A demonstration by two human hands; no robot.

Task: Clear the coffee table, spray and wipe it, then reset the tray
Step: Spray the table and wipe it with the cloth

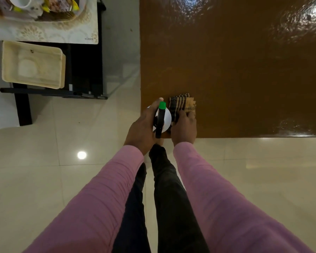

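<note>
The brown coffee table (244, 70) fills the upper right, its glossy top bare apart from what I hold at its near left corner. My left hand (141, 130) is wrapped around a white spray bottle (167, 117) with a black trigger and green nozzle. Right beside it, my right hand (184, 128) presses on a folded striped brown cloth (182, 104) lying on the table top. A cream tray (33, 64) sits empty on a dark stand at the left.
At the top left a patterned mat (44, 31) carries another tray with a white cup (21, 2) and wrapped items. A black frame (53, 93) holds the stand. Pale floor tiles (62, 179) surround my legs.
</note>
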